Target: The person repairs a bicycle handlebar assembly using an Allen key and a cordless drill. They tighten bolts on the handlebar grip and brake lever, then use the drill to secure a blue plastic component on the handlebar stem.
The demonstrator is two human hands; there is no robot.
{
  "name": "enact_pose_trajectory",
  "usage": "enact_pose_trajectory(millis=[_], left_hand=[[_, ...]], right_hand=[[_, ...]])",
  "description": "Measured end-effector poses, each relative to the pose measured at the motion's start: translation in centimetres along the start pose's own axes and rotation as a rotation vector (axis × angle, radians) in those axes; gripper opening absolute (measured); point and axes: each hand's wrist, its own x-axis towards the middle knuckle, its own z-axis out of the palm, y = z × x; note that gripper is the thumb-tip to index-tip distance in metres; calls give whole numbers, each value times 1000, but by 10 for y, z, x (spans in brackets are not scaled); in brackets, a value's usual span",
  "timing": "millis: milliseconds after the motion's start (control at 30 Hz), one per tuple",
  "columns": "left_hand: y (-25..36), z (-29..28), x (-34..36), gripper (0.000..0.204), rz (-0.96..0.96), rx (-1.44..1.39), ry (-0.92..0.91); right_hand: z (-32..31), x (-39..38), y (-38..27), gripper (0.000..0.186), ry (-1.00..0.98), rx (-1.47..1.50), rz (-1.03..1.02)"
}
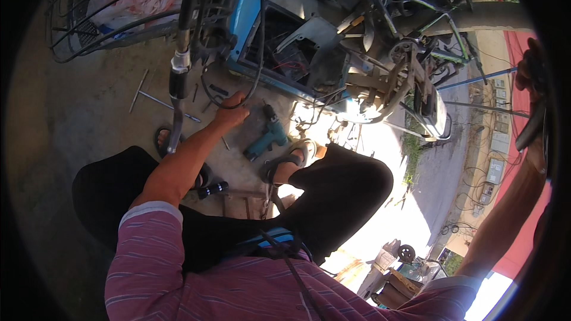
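Head view: the left hand point(233, 113) is seen with fingers curled; whether anything is gripped cannot be told. From this nearer hand, a teal drill point(272, 135) is found at 4 o'clock, its long axis slanted 1 to 7. In a wire basket point(89, 31) at 10, pale pink plastic point(156, 0) is held. At 3, the right hand point(529, 79) cannot be read.

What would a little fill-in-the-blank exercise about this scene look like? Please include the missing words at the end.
1. The hand nearer the drill is the person's ____ one.
2. The long metal tool is shaped like the capital letter ____.
3. In the picture, the drill lies to the ____ of that tool.
4. The sleeves of the striped shirt are ____ rather than long.

Missing words: left; T; right; short.
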Motion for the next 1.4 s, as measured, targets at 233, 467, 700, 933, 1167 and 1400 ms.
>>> enact_pose_trajectory(millis=[233, 467, 700, 933, 1167, 1400], left_hand=[[223, 32, -38, 20, 41, -449, -447], [370, 31, -96, 16, 453, -596, -423], [465, -9, -134, 16, 789, -979, -410], [518, -5, -139, 17, 837, -1220, -424], [527, 7, -129, 17, 875, -1166, -280], [525, 5, -127, 18, 850, -1100, -300]], right_hand=[[22, 4, -45, 64, 269, 386, 173], [23, -3, -46, 62, 257, 288, 164], [30, -2, -42, 52, 317, 301, 173], [20, -8, -46, 60, 297, 232, 202], [25, -8, -51, 68, 331, 173, 236], [22, -14, -49, 71, 330, 245, 255]])
